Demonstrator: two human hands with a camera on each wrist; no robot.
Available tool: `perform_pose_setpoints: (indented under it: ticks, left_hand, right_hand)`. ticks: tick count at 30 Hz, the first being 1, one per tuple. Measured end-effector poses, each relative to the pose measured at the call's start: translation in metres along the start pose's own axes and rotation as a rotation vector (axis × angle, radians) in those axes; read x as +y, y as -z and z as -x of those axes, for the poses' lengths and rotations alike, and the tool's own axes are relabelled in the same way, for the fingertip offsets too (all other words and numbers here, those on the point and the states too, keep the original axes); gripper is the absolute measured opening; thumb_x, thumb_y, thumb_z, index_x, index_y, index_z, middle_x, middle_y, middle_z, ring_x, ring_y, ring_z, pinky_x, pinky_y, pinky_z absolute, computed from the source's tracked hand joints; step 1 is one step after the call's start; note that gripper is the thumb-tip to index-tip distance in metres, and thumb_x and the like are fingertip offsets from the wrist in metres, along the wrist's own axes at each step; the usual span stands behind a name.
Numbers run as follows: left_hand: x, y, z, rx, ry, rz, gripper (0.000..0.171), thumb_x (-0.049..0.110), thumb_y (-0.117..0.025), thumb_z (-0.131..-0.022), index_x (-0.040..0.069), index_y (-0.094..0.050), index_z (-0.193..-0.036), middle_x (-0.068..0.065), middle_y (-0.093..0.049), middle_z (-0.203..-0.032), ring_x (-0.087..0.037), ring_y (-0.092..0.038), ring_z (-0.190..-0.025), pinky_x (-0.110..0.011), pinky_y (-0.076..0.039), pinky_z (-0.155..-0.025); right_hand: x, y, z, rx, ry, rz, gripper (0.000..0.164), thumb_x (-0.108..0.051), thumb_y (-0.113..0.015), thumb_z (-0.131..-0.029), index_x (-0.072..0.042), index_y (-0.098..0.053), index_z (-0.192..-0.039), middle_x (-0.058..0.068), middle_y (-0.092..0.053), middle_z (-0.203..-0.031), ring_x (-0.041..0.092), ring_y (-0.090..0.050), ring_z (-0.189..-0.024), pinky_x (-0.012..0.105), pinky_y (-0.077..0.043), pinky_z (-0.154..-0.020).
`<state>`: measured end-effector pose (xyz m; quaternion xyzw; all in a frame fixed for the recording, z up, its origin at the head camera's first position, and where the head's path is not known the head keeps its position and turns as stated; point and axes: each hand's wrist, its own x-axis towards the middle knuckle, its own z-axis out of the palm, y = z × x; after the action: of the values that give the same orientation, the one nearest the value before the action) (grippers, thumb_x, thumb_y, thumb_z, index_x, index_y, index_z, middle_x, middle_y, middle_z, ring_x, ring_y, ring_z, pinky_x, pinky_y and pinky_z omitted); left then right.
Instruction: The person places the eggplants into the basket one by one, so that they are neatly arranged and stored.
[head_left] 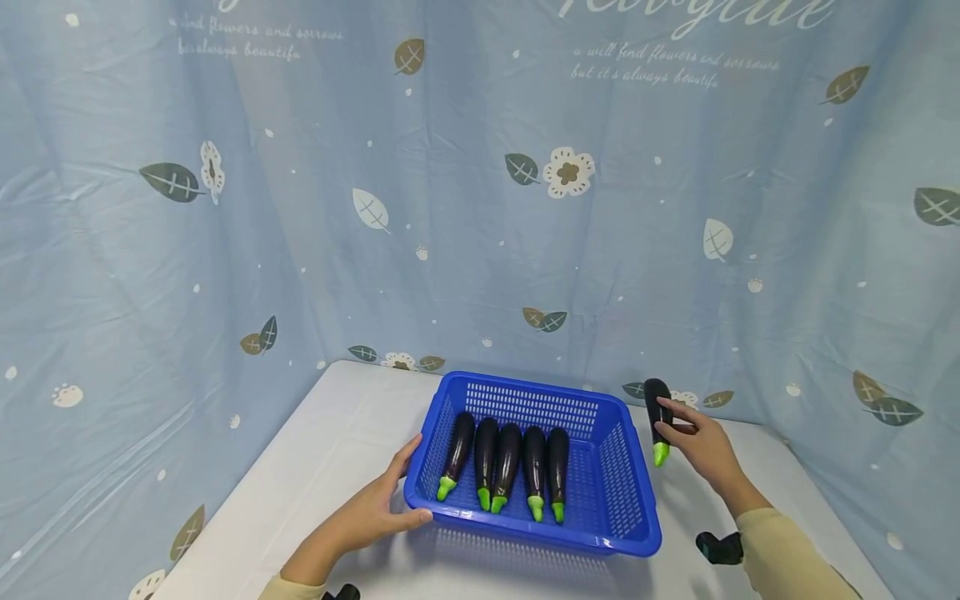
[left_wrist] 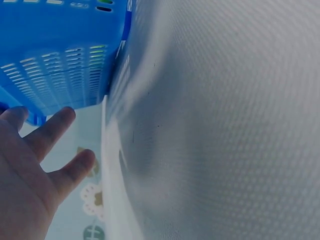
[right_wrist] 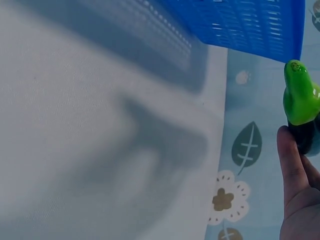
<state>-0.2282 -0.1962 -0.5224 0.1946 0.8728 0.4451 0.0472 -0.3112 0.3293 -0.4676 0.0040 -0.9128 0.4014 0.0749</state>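
Note:
A blue plastic basket (head_left: 517,533) with slotted walls stands on the white table, and several dark eggplants (head_left: 507,467) with green stems lie side by side in its left and middle part. My left hand (head_left: 367,517) rests at the basket's near left corner, thumb by the front rim and fingers along the left side. In the left wrist view, its fingers (left_wrist: 55,127) are spread and fairly straight. Just beyond the basket's right rim, my right hand (head_left: 705,450) pinches one eggplant (head_left: 657,402), held above the table with its green stem down. The right wrist view shows that stem (right_wrist: 300,95) close up.
A white table (head_left: 360,425) lies under everything. A blue patterned curtain (head_left: 465,208) hangs behind it and along both sides. Black wrist straps or mounts (head_left: 718,548) show at the sleeves.

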Motion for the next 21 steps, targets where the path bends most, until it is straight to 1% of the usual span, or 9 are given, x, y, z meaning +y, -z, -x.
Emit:
perform_pose_setpoints:
  ticks: [8, 16, 21]
  left_hand:
    - [-0.001, 0.0, 0.001, 0.009, 0.016, 0.007, 0.108, 0.046, -0.078, -0.087, 0.033, -0.004, -0.164, -0.016, -0.03, -0.164, -0.042, -0.036, -0.146, -0.073, -0.029, -0.109]
    - [0.002, 0.0, 0.001, 0.001, 0.0, 0.011, 0.108, 0.043, -0.078, -0.087, 0.03, -0.004, -0.165, -0.018, -0.031, -0.163, -0.043, -0.036, -0.145, -0.074, -0.03, -0.108]
    - [0.003, 0.0, 0.001, 0.001, 0.005, 0.013, 0.108, 0.044, -0.077, -0.087, 0.03, -0.004, -0.165, -0.019, -0.03, -0.163, -0.044, -0.036, -0.145, -0.074, -0.029, -0.108]
  right_hand:
    - [-0.01, 0.0, 0.001, -0.008, -0.001, -0.005, 0.061, -0.037, -0.063, -0.102, -0.01, -0.045, -0.154, 0.033, -0.038, -0.153, 0.054, -0.045, -0.134, 0.064, -0.042, -0.102]
    - [-0.017, -0.001, -0.001, -0.005, 0.041, -0.001, 0.061, -0.039, -0.062, -0.102, -0.01, -0.047, -0.153, 0.032, -0.043, -0.15, 0.052, -0.049, -0.132, 0.064, -0.043, -0.101]
    - [-0.022, -0.003, -0.003, 0.005, 0.067, -0.003, 0.06, -0.039, -0.062, -0.102, -0.01, -0.047, -0.153, 0.031, -0.045, -0.148, 0.051, -0.051, -0.13, 0.063, -0.044, -0.101]
